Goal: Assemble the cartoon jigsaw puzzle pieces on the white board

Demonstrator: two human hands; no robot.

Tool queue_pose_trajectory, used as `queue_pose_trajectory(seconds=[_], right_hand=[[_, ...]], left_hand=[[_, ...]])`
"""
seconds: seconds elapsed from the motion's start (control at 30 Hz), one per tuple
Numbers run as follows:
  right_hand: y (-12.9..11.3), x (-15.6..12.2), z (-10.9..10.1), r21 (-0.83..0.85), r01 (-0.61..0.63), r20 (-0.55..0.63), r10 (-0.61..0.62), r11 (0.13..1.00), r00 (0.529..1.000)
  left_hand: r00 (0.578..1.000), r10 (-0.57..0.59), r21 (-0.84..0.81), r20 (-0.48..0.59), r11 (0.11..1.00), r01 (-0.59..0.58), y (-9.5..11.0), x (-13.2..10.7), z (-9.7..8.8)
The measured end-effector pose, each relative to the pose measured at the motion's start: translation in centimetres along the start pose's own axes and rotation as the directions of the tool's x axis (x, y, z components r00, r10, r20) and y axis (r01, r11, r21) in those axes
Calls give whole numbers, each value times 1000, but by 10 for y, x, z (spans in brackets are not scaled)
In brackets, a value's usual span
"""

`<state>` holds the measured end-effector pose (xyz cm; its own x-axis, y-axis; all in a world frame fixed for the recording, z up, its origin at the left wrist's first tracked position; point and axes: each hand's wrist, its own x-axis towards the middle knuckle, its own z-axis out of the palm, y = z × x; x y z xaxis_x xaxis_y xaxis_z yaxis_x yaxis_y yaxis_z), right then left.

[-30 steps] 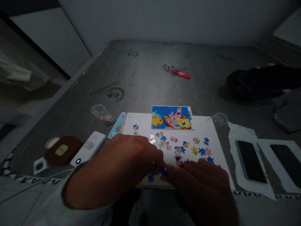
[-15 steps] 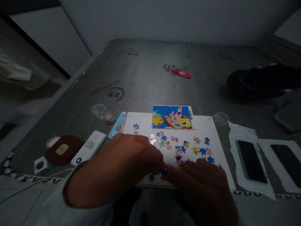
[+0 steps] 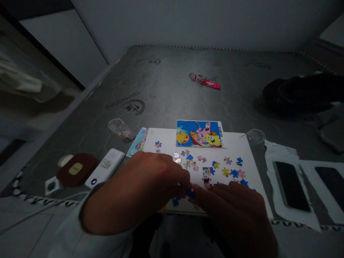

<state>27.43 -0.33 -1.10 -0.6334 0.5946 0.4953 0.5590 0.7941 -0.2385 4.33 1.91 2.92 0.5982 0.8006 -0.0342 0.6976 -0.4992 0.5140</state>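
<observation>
Both my hands meet over the near part of a white board [image 3: 161, 133]. Between their fingertips is a blue jigsaw piece [image 3: 190, 194]. My left hand [image 3: 157, 179] is closed, its fingertips pinching at the piece. My right hand [image 3: 233, 206] touches the same piece with thumb and fingers, palm down. Beyond them lie several loose jigsaw pieces [image 3: 226, 172], pink, yellow and blue. A few pieces joined together show a pink cartoon figure [image 3: 206, 175] beside my right fingers. At the board's far edge rests a picture card [image 3: 199, 134] with cartoon characters. My hands hide part of the near board.
A clear cup with pieces [image 3: 121, 130] lies at the left, near a white device [image 3: 105, 167] and a brown case [image 3: 77, 169]. Another clear cup [image 3: 255, 136] and phones [image 3: 291, 186] are at the right. Farther off lie a red wrapper [image 3: 205, 81] and a dark bag [image 3: 303, 93].
The whole view has shifted slightly, so things appear a little farther right. My hands stay together on the blue piece, which shows a bit more between the fingers.
</observation>
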Motion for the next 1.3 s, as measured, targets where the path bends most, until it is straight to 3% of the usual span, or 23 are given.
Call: queue_pose_trajectory(seconds=[1.3], right_hand=[[0,2,-2,-9,-11,-5,11,1000,1000]], left_hand=[[999,-41,50,29,998,39,8,3,-2]])
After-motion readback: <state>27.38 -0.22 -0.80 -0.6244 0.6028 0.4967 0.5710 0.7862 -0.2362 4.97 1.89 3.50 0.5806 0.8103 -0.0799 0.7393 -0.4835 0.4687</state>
